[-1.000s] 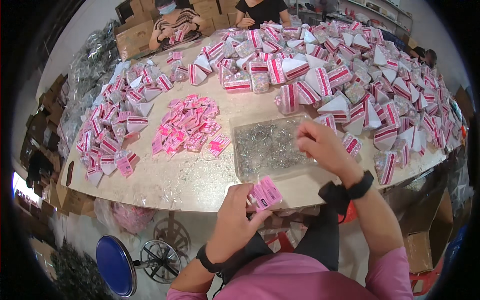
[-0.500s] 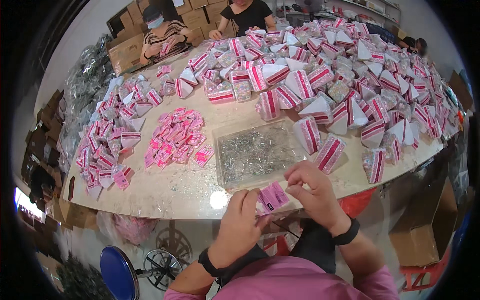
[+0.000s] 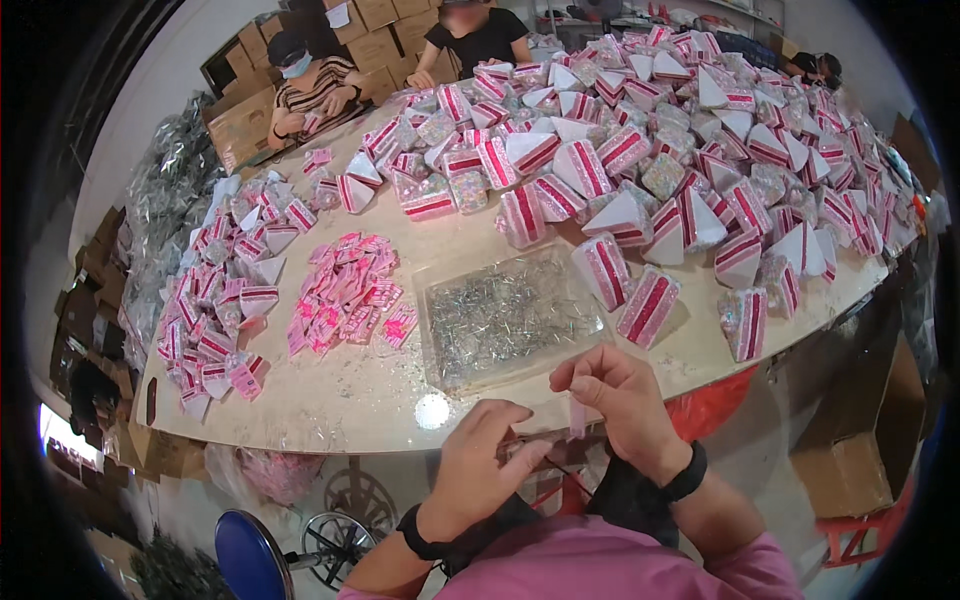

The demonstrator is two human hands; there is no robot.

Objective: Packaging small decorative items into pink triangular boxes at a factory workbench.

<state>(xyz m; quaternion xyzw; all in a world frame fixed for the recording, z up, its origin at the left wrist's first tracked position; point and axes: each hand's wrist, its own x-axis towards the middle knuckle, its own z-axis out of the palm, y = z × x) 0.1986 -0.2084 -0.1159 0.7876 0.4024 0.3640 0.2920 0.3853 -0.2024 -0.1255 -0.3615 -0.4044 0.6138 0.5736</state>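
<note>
A small pink card (image 3: 577,416) hangs nearly edge-on from my right hand (image 3: 622,408), its thumb and fingertips closed on the upper end. My left hand (image 3: 484,458) is beside it at the table's near edge, thumb and fingers apart, with nothing visible between them. Just beyond both hands sits a shallow clear tray (image 3: 424,345) full of thin silvery metal pins. To its left lies a loose pile of pink printed cards (image 3: 345,285). Pink-and-white cake-slice-shaped ornaments (image 3: 650,305) stand right of the tray, at the front of a large heap.
A smaller heap of cake-slice ornaments (image 3: 215,310) covers the table's left side. Two people sit across the table (image 3: 330,400), and another is at far right. A blue stool (image 3: 250,555) stands at lower left, an open cardboard box (image 3: 850,430) at lower right.
The card was held flat at my left hand; now my right hand alone has it, turned edge-on. My left hand has let go and opened. The view has shifted slightly.
</note>
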